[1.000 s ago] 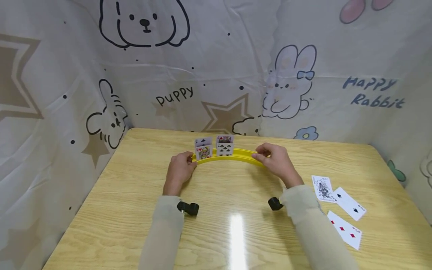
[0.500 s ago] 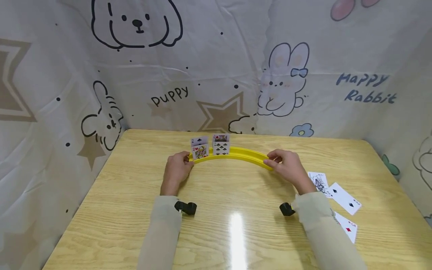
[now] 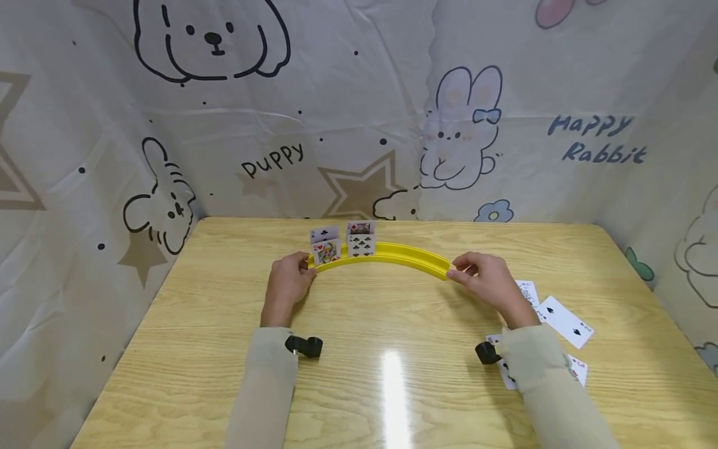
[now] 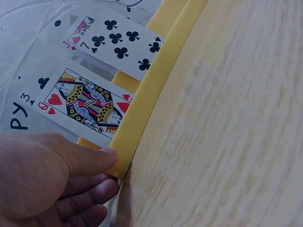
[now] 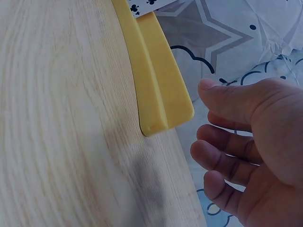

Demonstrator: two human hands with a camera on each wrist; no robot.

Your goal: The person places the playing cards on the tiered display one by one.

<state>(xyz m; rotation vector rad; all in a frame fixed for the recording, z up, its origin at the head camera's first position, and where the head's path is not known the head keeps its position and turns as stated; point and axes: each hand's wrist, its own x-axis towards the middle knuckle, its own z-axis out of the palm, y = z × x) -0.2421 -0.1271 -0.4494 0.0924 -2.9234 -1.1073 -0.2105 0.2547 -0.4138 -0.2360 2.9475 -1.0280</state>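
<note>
1. Outward, toward the right of the frame, the right hand [image 3: 487,280] had shifted since 1 second earlier, and the right tip of the yellow curved card holder [image 3: 412,255] now showed just beside its fingertips. The scene had also drifted a little leftward in the head view.
2. The holder lay in the middle of the frame on the wooden table [image 3: 348,324]. In its left half stood the queen of hearts [image 3: 327,251] before the 3 of clubs [image 3: 323,234], and the 7 of clubs [image 3: 361,246] before the jack of diamonds [image 3: 360,229].
3. The left hand [image 3: 287,280] pinched the holder's left end, its thumb on the front edge.
4. The right hand held nothing; its fingers were loosely bent, and the right wrist view showed a gap between thumb and holder.
5. At the frame's lower right lay the 2 of spades [image 3: 566,321] and other cards, partly hidden by the right arm.
6. The holder looked like smooth, stiff, light plastic, likely to slide easily. Its bare tips seemed the best grip, away from the cards. Those, thin and bendable, could probably tip or slip out if jolted.
</note>
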